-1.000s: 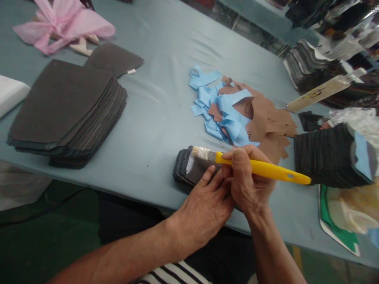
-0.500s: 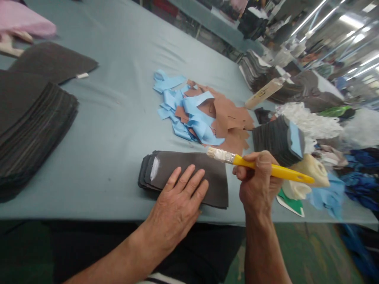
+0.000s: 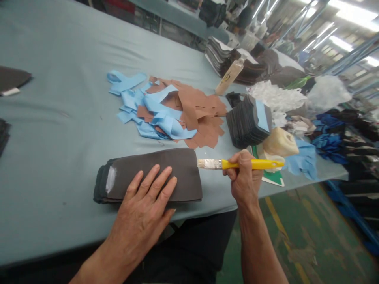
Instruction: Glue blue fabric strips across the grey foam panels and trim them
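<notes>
A stack of dark grey fabric pieces [image 3: 182, 169] lies near the table's front edge. White paste [image 3: 111, 179] is smeared along the top piece's left end. My left hand [image 3: 145, 205] rests flat on the stack with its fingers spread. In my right hand [image 3: 244, 173] is a paintbrush [image 3: 248, 163] with a yellow handle, held level. Its bristles carry white paste and are at the stack's right edge; whether they touch it I cannot tell.
Blue and brown fabric scraps [image 3: 183, 114] are heaped behind the stack. To the right stand a block of dark pieces [image 3: 242, 124], a bottle [image 3: 231, 75], a cream roll [image 3: 280, 142] and a green-and-white card [image 3: 274, 178]. More dark pieces [image 3: 13, 79] lie at far left.
The view has swung to the right, so things appear further left. The brush has come down from above the stack's top to its right edge. My left hand stays on the stack.
</notes>
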`<state>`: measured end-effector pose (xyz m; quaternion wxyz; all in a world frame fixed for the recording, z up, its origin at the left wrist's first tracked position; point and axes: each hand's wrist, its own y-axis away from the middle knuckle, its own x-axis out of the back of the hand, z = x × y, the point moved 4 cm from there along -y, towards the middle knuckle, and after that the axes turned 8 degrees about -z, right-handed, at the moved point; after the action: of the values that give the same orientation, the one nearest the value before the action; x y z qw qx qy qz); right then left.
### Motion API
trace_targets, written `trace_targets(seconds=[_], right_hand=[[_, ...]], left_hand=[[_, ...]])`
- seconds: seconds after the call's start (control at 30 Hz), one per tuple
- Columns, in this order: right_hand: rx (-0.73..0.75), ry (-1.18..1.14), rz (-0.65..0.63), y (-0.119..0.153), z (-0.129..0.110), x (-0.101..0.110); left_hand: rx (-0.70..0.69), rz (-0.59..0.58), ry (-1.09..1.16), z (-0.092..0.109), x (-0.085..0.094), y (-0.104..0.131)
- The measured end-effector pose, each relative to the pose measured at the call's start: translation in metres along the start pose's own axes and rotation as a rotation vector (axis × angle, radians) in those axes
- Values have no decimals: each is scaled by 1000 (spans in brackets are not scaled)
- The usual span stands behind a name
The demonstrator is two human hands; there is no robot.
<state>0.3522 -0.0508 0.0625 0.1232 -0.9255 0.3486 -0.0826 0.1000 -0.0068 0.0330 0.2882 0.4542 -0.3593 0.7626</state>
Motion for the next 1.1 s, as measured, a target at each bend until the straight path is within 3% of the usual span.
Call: trace_targets(seconds=[0.5,0.67,0.87,0.97,1.1], right_hand=[[-76,-8,-100,7,14,-19],[-87,3,-110,5,19,-13],[-27,47,-25,5,2,-2],[10,35,-15,8,-2,-8],[-22,12,-94,10,10,-19]], left_hand=[[-34,1,-125,3,1,-2],[-57,-12,-165,3,3,-2],[-39,-16,-153,2,3,-2],[-56,-17,-165,3,3,-2],[-57,-24,-176,3,4,-2]])
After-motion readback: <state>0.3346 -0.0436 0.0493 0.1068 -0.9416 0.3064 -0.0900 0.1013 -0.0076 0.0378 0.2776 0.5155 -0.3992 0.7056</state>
